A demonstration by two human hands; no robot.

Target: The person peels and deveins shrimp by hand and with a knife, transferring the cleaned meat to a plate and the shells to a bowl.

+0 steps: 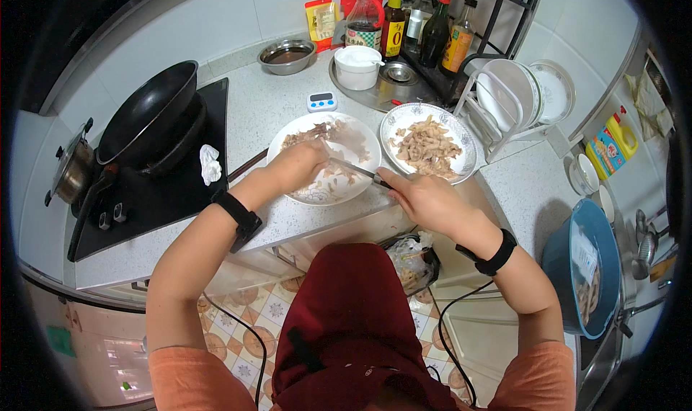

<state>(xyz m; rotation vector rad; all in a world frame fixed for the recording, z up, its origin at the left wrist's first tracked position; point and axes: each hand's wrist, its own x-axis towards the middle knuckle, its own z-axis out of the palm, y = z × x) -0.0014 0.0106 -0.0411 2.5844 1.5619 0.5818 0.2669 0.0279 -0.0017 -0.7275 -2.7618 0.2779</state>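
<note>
My right hand point(432, 200) grips the dark handle of a knife point(354, 168), its index finger stretched along it. The narrow metal blade points left over a white plate point(359, 127). My left hand point(300, 165) is curled above the same plate, fingertips close to the blade's far end; what it pinches is hidden. Shredded, cooked-looking meat point(308, 135) and small scraps lie scattered on this plate. To its right, a patterned plate point(467, 146) bears a heap of pale meat strips point(430, 146).
A black wok point(148, 114) and a steel pot point(73, 168) stand on the cooktop point(162, 203), left. Behind are a timer point(321, 102), a metal bowl point(287, 57) and sauce bottles point(393, 24). A dish rack point(503, 108) and a blue basin point(557, 270) stand right.
</note>
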